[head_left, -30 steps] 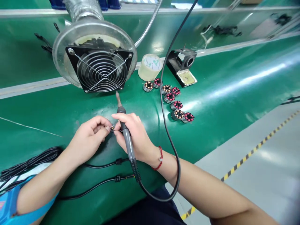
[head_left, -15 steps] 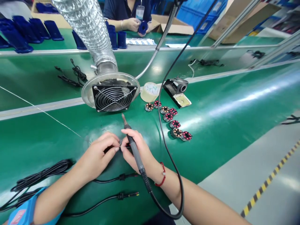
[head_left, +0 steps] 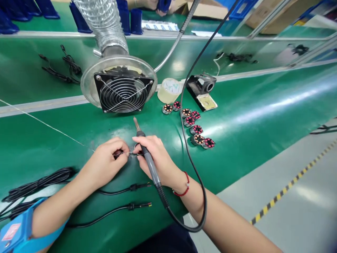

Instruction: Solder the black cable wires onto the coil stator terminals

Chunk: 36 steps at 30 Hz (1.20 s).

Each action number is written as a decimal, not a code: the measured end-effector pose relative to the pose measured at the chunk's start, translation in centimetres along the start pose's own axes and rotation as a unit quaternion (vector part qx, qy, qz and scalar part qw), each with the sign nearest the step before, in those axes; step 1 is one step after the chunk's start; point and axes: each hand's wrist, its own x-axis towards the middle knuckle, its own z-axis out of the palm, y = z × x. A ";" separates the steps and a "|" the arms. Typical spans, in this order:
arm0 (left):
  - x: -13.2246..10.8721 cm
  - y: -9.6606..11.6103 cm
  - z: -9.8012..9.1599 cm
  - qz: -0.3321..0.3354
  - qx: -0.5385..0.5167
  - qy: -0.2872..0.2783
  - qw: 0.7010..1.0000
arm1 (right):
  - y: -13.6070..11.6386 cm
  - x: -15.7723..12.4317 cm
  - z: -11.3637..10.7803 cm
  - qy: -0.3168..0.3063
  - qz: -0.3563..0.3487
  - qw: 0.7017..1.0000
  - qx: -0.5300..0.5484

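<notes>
My right hand [head_left: 158, 160] is closed around a soldering iron [head_left: 150, 162], its tip pointing away toward the fan. Under the same hand's fingertips is a small ring-shaped part [head_left: 138, 149], mostly hidden, perhaps a motor stator like those on the bench. My left hand [head_left: 106, 163] pinches a thin wire [head_left: 131, 152] that reaches toward that part. A fine solder-like strand [head_left: 52, 127] runs from the left edge to behind my left hand. Several wound stators [head_left: 197, 140] with red or copper-coloured coils stand to the right of my right hand.
A fume extractor fan [head_left: 125, 94] hangs ahead. Behind it are a tape roll [head_left: 170, 90] and an iron stand [head_left: 202, 92]. Black cables [head_left: 39, 182] lie at left and in front. The iron's cord loops over my right forearm. Another person's hands [head_left: 151, 4] show across the bench.
My view has tilted down and shifted. My hands have moved slightly apart, and the wire between them now shows more clearly. The soldering iron stays in my right hand.
</notes>
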 end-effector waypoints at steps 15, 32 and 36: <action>0.2 -0.4 0.1 -0.021 -0.031 -0.007 0.999 | 0.3 0.5 1.0 0.038 0.065 0.995 0.058; 0.2 0.5 0.6 -0.081 -0.033 0.005 0.996 | -2.9 -4.6 -1.4 0.219 0.093 0.966 0.103; 0.2 0.3 0.6 -0.086 -0.035 0.008 0.996 | -2.7 -4.6 -1.2 0.235 0.108 0.959 0.114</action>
